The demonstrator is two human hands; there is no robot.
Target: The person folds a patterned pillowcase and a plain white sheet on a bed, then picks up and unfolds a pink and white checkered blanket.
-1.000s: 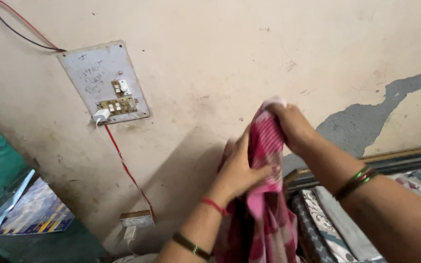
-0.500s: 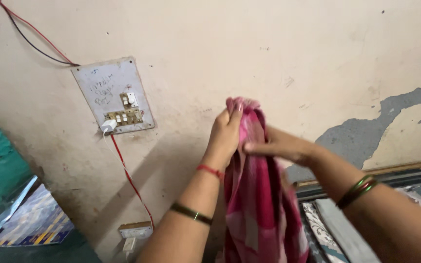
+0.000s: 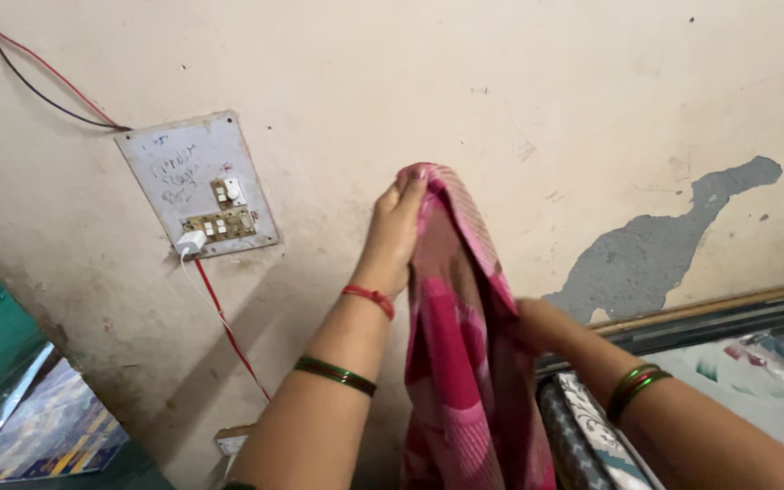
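The left hand (image 3: 395, 229) was up high in front of the wall (image 3: 501, 73). Its fingers (image 3: 407, 186) pinched the top corner of a pink checked cloth (image 3: 465, 363), and the cloth hung down from there. The right hand (image 3: 537, 324) was lower, at the cloth's right edge. The cloth hid its fingers, so I could not tell how they were set. A white switch board (image 3: 194, 181) was on the wall to the left.

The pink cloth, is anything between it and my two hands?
Nothing visible. The left hand grips the top of the pink cloth directly, and the right hand presses against its side lower down, partly hidden behind a fold.
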